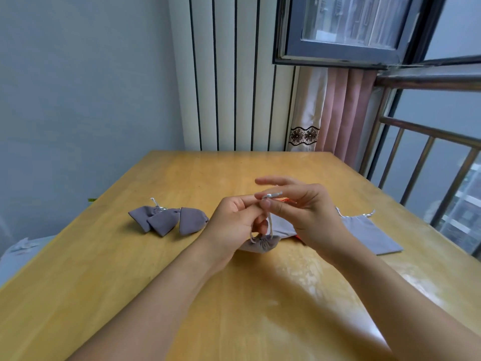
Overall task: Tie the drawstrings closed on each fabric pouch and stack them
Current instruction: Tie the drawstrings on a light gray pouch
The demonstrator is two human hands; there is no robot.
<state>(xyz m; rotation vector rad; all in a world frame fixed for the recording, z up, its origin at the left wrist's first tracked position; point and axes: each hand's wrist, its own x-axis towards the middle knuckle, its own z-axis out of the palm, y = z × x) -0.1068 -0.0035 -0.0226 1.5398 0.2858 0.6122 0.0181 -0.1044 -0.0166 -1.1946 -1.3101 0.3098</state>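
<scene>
Both hands work above the wooden surface (182, 256), each grip pinching the drawstrings (270, 217) of a grey pouch (263, 244) whose gathered mouth hangs just below the fingers and looks to brush the wood; the left hand (234, 220) curls thumb and fingers round the cords low down, seemingly to hold the cinched neck steady, while the right hand (304, 214) pinches the silver-tipped cord ends (273, 195) between thumb and forefinger, its other fingers spread out of the way; this reads as the knot being formed, not yet drawn tight; to the left, well apart, a cluster of closed pouches (166, 221) lies together, probably the finished pile; to the right a flat, untied pouch (369, 234) waits, with another partly hidden behind the hands; something orange (299, 237) peeps out beneath, too covered to name.
</scene>
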